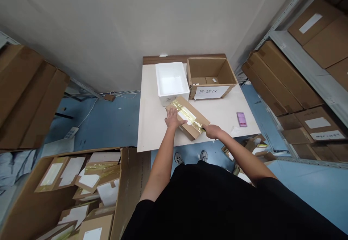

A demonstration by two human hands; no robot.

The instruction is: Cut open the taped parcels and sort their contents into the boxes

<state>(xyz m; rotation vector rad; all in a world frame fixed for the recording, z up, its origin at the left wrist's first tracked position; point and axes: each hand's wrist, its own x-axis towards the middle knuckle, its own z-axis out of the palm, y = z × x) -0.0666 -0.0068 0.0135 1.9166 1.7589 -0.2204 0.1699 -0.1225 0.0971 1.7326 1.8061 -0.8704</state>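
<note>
A long cardboard box (201, 116) lies slantwise near the front of the white table, with shiny yellowish tape along its top and a white label (187, 115) under part of the tape. My left hand (173, 118) rests flat on its left end, fingers spread and thumb stretched toward the label. At the right end, my right hand (212, 131) is closed around a small dark tool that looks like a box cutter; its tip touches the end of the tape. My fingers hide most of that tool.
Behind the box stand a white foam box (172, 97) and an open carton (212, 81) with a handwritten sign. A pink-purple item (241, 119) lies at the table's right. A large carton (121, 182) of taped parcels stands at lower left. Shelves (299, 51) with cartons line the right.
</note>
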